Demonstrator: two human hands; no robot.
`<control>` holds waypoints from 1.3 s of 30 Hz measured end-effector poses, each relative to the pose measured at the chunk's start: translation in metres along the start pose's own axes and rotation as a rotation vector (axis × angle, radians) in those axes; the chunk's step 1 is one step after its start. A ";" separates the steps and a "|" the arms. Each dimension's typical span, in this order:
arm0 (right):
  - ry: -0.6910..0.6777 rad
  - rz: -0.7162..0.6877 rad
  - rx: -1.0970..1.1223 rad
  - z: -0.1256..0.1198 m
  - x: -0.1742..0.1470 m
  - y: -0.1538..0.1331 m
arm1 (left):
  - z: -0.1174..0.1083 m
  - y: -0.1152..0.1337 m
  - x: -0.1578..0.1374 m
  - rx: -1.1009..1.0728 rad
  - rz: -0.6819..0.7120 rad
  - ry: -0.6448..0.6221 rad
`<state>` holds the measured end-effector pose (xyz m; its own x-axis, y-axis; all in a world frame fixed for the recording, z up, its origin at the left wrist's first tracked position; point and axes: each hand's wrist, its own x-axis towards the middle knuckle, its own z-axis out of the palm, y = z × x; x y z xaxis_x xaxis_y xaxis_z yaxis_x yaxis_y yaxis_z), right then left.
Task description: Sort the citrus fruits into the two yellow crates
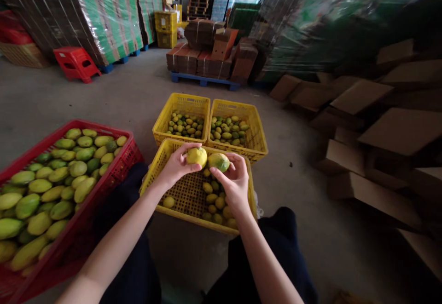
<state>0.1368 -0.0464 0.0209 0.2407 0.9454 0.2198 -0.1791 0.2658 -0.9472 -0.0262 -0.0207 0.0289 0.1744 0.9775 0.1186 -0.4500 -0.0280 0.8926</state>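
Note:
My left hand (179, 163) is closed round a yellow lemon (196, 157), held between thumb and fingers. Beside it, my right hand (235, 177) grips a greener lemon (218, 162), yellow with a green patch. Both fruits are held up close together over the near yellow crate (193, 225). Inside that crate, several lemons (214, 203) gather on the right, partly hidden by my right hand, and a single lemon (169, 202) lies at the left on the holed floor.
Two more yellow crates (181, 97) (260, 131) holding lemons stand just beyond. At left is a red crate (129, 145) heaped with green-yellow lemons. Cardboard boxes (362, 94) pile up at right. Farther off are a red stool (74, 60) and a blue pallet (203, 81) bearing flat cartons.

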 end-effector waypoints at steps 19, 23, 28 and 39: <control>-0.045 0.479 0.495 0.001 0.010 0.008 | 0.006 -0.006 -0.002 -0.561 -0.385 0.145; 0.004 0.393 0.424 0.005 0.002 0.004 | 0.007 -0.008 -0.003 -0.608 -0.446 0.249; -0.025 0.477 0.454 0.006 0.001 -0.001 | 0.011 -0.010 -0.004 -0.554 -0.496 0.341; 0.264 0.812 0.478 0.002 0.008 0.022 | 0.002 -0.022 0.004 -0.489 -0.555 0.515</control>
<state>0.1332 -0.0324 0.0021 0.0688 0.8174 -0.5719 -0.7388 -0.3435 -0.5799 -0.0137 -0.0166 0.0109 0.1165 0.7998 -0.5889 -0.7607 0.4531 0.4648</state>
